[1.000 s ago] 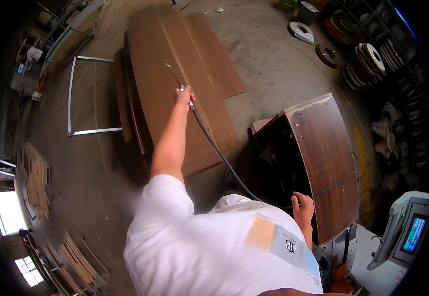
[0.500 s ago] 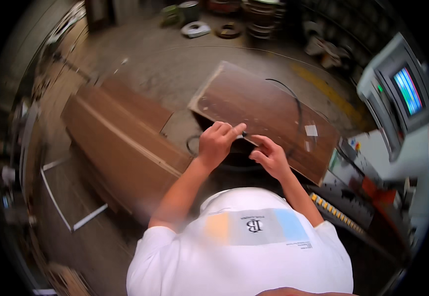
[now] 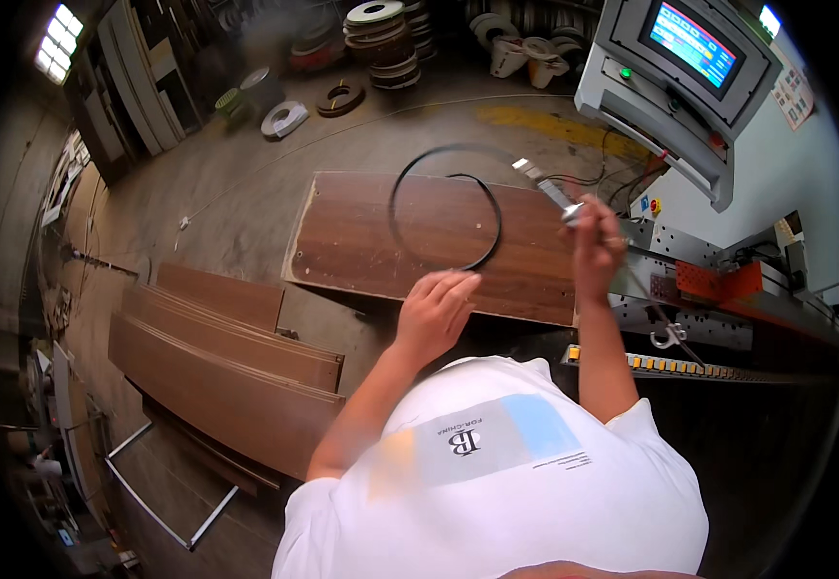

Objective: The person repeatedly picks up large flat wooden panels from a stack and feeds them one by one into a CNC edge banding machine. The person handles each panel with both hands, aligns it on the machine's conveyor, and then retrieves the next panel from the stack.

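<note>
Window (image 3: 59, 43): glaring white, upper left
Screen (image 3: 692, 46): glowing blue
Shirt (image 3: 525, 502): brightly lit
Right hand (image 3: 598, 253): blurred
Floor (image 3: 231, 207): dim, darker beneath the panels (image 3: 221, 362)
Rim: black, edges bent

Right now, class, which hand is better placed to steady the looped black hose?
Probably the left hand: it is right beside the lower part of the black hose loop, while the right hand is farther off, occupied with the silvery tool.
</note>
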The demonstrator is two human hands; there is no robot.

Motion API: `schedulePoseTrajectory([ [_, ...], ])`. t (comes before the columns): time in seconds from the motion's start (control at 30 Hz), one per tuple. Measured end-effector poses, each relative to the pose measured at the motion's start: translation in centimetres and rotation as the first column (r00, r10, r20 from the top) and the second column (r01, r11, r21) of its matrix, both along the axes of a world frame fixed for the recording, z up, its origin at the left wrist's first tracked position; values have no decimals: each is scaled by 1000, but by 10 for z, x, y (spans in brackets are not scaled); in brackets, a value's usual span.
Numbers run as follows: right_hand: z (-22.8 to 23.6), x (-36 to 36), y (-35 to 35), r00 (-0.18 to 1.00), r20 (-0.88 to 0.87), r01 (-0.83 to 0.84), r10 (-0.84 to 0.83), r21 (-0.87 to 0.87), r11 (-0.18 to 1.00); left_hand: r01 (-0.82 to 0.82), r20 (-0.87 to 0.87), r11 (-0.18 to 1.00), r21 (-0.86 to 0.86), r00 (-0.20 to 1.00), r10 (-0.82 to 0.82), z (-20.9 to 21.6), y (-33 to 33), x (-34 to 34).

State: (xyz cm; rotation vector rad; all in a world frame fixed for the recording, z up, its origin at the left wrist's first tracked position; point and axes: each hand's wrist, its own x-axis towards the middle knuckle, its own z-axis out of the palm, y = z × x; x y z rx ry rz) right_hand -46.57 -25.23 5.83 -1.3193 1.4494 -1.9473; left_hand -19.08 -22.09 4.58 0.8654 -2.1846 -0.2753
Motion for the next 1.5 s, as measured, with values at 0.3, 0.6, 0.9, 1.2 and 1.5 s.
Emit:
schedulePoseTrajectory([
  [0.3, 1, -160, -28, 932, 145, 319, -332, 101, 942, -237, 135, 756, 610, 971, 196, -114, 62, 58],
  [0.6, -41, -217, -60, 953, 136, 244, -272, 189, 951, -300, 170, 343, 890, 917, 360, -180, 121, 100],
  [0.9, -70, -264, -109, 858, 69, 432, -508, 437, 789, -290, 207, 127, 949, 872, 444, -219, 158, 137],
  [1.2, -156, -343, -180, 823, -418, 566, -385, 546, 617, -507, 380, 162, 847, 788, 484, -226, 205, 157],
  [1.5, -215, -41, -61, 946, 308, -239, 96, 469, 850, -100, 125, -99, 990, 292, 948, -323, 312, 181],
])
